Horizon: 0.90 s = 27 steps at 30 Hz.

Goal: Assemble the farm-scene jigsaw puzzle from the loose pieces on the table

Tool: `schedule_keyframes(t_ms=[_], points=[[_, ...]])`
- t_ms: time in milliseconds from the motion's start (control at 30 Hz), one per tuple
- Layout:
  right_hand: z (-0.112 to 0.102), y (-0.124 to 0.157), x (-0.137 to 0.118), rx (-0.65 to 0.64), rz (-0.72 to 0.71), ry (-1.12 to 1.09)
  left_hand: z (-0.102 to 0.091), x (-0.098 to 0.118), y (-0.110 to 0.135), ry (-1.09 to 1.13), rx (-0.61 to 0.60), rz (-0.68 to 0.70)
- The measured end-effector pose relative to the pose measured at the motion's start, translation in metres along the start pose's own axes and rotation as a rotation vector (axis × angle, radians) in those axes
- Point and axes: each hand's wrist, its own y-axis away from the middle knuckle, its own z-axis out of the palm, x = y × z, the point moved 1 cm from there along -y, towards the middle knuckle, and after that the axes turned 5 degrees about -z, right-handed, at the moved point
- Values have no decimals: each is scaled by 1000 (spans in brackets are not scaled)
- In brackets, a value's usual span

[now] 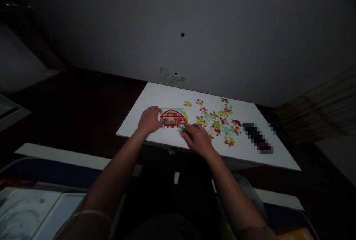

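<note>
A partly joined jigsaw block showing a red barn (172,117) lies on the white table (155,99). My left hand (150,119) rests flat on the block's left edge, fingers stretched toward the barn. My right hand (197,137) sits at the block's lower right corner, its fingertips pinched on a small teal puzzle piece (181,127) touching the block. Several loose coloured puzzle pieces (219,119) are scattered to the right of my hands.
A dark oblong object (257,138), blurred out, lies on the table's right side. A wall socket (178,77) sits low on the grey wall behind. The floor around is dark. Pale boards and boxes (41,210) lie near my left elbow.
</note>
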Motion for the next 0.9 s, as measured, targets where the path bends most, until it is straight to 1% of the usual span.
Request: schedule_keyframes(t_ms=[100,300,600,767,900], points=[[-4,-2,2,-24,-32,14,0,0,0,-3,-9,6],[-10,-1,1,-26,-70,46,2,0,-1,-19,-13,1],[-10,-3,0,-26,-15,55,0,1,-3,-41,-46,-30],[-10,-1,-4,-29,10,50,-1,3,-5,-54,-34,-10],[-15,1,-3,-48,31,93,2,3,-9,-70,-50,-7]])
